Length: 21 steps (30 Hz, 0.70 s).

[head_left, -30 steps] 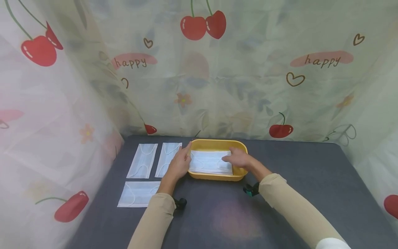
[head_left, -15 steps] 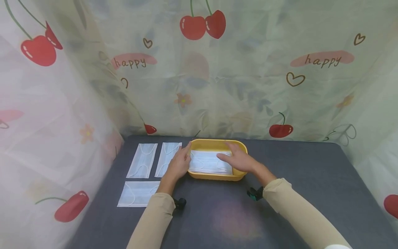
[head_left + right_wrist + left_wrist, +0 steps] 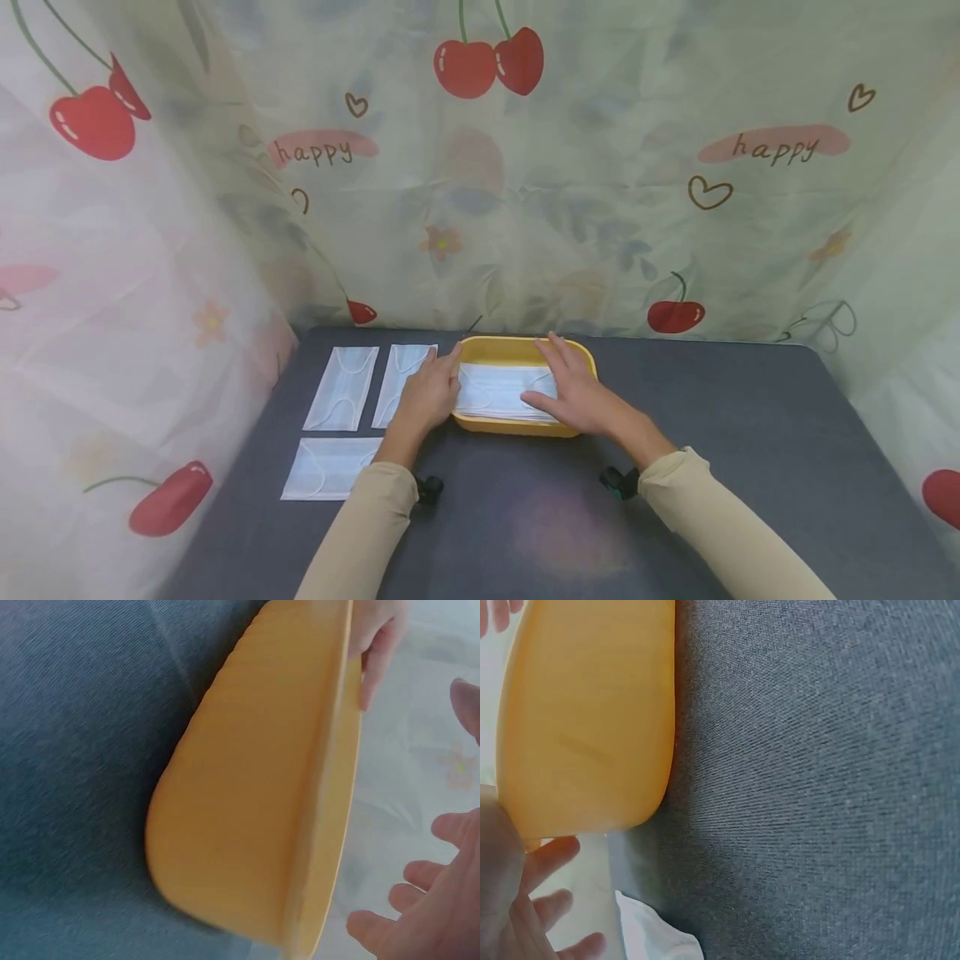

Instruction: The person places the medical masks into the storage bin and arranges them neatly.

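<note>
A yellow plastic basket (image 3: pixel 517 427) lies at the far middle of the table, holding a stack of flat white-blue face masks (image 3: pixel 498 396). My left hand (image 3: pixel 429 396) holds the basket's left end, its thumb at the rim; in the left wrist view the other fingers of the left hand (image 3: pixel 517 915) spread outside the end of the basket (image 3: pixel 589 727). Over the right part of the stack my right hand (image 3: pixel 577 392) hovers with fingers spread and nothing held. The right wrist view has the right hand (image 3: pixel 435 892) apart from the basket wall (image 3: pixel 232 802).
Left of the basket lie three single face masks: one at the far left (image 3: pixel 341 387), one partly behind the left hand (image 3: pixel 393 379), and one sideways nearer (image 3: pixel 322 469). Dark grey cloth covers the table (image 3: pixel 712 417). A cherry-print curtain (image 3: pixel 585 208) rises behind its far edge.
My right hand has drawn away from the stacked masks, and its fingers have spread. The left hand stays at the basket's left end, and the basket has not moved noticeably.
</note>
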Each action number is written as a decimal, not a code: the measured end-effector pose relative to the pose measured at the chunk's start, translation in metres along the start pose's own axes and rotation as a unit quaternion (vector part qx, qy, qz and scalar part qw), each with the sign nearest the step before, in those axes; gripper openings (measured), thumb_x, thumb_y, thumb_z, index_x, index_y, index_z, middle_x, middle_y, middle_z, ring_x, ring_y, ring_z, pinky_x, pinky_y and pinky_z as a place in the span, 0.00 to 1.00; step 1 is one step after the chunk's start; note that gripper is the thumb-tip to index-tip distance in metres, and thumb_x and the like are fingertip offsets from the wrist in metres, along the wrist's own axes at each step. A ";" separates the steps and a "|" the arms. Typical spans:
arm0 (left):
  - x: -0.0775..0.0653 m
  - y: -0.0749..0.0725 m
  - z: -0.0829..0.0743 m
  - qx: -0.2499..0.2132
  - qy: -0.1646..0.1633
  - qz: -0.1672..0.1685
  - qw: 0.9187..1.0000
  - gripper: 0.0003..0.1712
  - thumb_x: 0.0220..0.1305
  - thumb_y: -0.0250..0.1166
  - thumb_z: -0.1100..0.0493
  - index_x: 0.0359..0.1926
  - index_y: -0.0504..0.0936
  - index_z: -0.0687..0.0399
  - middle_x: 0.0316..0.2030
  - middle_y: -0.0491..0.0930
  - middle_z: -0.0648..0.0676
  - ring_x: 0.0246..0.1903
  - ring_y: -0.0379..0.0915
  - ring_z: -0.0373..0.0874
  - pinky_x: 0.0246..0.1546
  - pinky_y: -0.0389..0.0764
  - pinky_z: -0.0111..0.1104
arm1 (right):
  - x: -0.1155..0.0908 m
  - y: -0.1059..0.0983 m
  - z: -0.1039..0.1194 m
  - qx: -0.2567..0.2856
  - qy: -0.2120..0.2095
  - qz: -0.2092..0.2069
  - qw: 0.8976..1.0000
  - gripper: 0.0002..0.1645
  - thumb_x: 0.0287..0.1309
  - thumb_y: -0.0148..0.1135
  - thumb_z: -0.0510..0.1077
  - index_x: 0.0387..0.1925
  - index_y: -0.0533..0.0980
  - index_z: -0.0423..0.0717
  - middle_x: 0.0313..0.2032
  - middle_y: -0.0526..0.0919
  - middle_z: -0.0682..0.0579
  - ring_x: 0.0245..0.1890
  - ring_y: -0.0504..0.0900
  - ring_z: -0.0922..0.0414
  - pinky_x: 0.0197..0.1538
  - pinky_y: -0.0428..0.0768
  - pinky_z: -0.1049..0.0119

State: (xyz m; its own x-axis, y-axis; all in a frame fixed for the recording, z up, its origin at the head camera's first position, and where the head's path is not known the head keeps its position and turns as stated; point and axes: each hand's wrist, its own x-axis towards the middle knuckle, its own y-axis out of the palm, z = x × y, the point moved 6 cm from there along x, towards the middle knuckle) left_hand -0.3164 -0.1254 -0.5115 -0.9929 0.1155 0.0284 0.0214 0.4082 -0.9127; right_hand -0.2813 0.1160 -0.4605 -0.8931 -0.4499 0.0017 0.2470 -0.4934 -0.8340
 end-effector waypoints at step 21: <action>-0.001 0.000 0.000 -0.003 0.014 -0.003 1.000 0.35 0.76 0.50 0.56 0.81 0.56 0.44 0.77 0.65 0.52 0.81 0.48 0.57 0.73 0.64 0.60 | -0.027 0.004 -0.079 0.072 0.040 -0.053 0.995 0.48 0.64 0.65 0.61 0.77 0.59 0.46 0.81 0.46 0.41 0.80 0.49 0.36 0.74 0.61 0.31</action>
State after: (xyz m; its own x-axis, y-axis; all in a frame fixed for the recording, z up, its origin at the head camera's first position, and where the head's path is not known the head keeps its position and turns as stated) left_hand -0.3158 -0.1258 -0.5115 -0.9893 0.1390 0.0450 0.0168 0.4143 -0.9100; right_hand -0.2859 0.1854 -0.5078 -0.9428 -0.3313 0.0358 0.1964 -0.6393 -0.7434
